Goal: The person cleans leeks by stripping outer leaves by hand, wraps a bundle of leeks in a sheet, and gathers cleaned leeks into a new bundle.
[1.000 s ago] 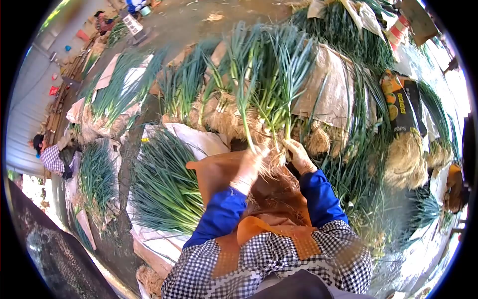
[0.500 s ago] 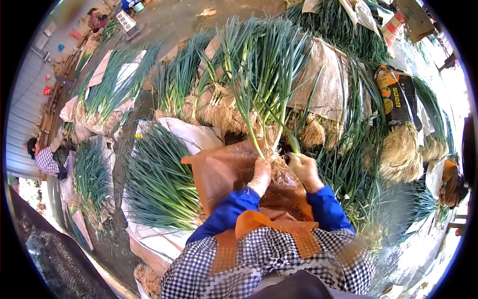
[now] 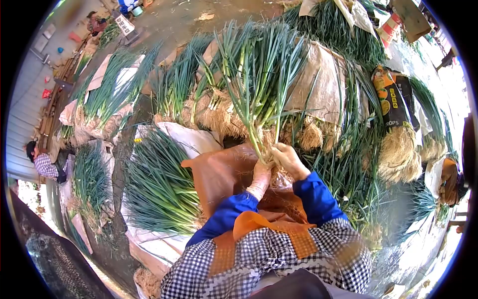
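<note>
A produce shed: rows of green onions [image 3: 271, 65] lie beyond the left hand [image 3: 262, 175], a ribbed wall [image 3: 24, 122] far to its left.

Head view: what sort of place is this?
Probably a produce shed or yard: heaps of green onions lie across the ground, a ribbed wall stands along the left edge, and another person is beside more onions.

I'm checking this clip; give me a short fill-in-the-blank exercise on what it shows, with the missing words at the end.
1. The left hand grips the stalks close to their pale, stringy ____.
2. Both sleeves, the one behind the right hand included, are coloured ____.
3. The checks on the smock are black and ____.
4. In this view, the printed bag lies to the ____ of both hands.

Missing words: roots; blue; white; right.
</note>
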The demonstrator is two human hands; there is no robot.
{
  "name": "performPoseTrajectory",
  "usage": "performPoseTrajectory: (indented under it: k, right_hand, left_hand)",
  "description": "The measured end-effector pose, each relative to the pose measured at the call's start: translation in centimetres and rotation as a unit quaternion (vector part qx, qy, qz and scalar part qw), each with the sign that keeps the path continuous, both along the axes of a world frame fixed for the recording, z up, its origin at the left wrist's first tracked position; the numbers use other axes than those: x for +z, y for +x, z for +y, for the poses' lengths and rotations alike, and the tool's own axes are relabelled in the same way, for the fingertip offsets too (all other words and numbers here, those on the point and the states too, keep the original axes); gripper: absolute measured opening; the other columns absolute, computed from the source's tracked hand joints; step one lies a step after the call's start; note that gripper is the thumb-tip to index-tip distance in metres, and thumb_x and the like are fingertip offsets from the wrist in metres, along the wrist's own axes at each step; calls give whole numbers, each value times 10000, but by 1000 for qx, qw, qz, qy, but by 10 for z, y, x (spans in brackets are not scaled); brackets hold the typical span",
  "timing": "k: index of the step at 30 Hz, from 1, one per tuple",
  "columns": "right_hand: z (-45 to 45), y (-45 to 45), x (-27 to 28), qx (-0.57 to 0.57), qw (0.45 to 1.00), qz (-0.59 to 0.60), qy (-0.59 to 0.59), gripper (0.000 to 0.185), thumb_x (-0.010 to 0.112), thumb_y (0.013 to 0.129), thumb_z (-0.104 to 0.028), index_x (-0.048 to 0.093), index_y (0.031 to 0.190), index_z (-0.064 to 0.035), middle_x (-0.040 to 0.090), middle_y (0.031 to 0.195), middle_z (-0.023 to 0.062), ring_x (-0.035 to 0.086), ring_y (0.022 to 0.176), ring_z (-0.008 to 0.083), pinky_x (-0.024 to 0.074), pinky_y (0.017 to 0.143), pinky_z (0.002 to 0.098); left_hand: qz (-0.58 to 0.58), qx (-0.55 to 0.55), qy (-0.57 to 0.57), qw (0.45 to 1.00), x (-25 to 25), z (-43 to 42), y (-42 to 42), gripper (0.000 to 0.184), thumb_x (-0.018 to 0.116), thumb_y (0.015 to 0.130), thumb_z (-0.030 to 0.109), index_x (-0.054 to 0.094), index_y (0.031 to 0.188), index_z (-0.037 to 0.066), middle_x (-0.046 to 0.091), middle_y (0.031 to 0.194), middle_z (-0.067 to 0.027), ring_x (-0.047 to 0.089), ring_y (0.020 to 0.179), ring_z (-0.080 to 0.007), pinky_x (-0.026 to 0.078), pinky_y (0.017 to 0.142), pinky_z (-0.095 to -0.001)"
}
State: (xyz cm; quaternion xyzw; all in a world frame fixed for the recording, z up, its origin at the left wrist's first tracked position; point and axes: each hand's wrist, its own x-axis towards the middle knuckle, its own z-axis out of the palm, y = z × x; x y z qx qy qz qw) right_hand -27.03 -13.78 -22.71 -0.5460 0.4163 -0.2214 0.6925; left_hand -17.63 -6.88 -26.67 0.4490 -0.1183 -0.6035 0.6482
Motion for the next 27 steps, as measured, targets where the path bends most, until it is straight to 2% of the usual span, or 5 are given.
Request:
performPoseTrajectory:
  k: [9,15,17,24,27]
  right_hand:
    - [-7,2,14,115,868,421,-235,408,631,755,-341,612,1029,-40,649,753,122,636,705,212,491,670,331]
    - [33,-14,16,-50,977,-153,136,105,511,887,-97,568,904,-10,533,761,-29,474,665,55,395,538,225]
    - [42,-39,6,-48,863,34,-502,91,485,873,-59,545,821,-14,528,736,7,479,642,100,398,553,263]
    - [91,-247,-46,-66,991,29,110,174,511,853,-168,598,789,-32,599,772,75,579,674,207,468,594,310]
    - [91,-276,-77,257,767,587,28,358,522,820,-372,633,999,-82,606,1031,102,583,941,238,475,753,367]
  left_hand:
    - [-257,-76,43,962,-14,7,-8,311,611,785,62,511,1077,27,570,847,-41,552,725,-131,472,617,-246]
    - [-12,-19,-18,1000,-28,-2,5,193,537,833,31,506,1021,5,552,815,-41,537,709,-133,469,626,-234]
    - [-41,-63,58,995,-22,0,17,121,538,844,108,550,953,57,571,786,-32,564,631,-145,479,516,-253]
    - [184,-126,16,975,-12,-10,52,264,545,846,78,557,1079,-46,633,926,-126,627,822,-215,528,696,-256]
    - [185,-108,69,974,-2,-18,53,241,545,863,132,567,1024,-47,629,856,-99,609,735,-190,530,641,-274]
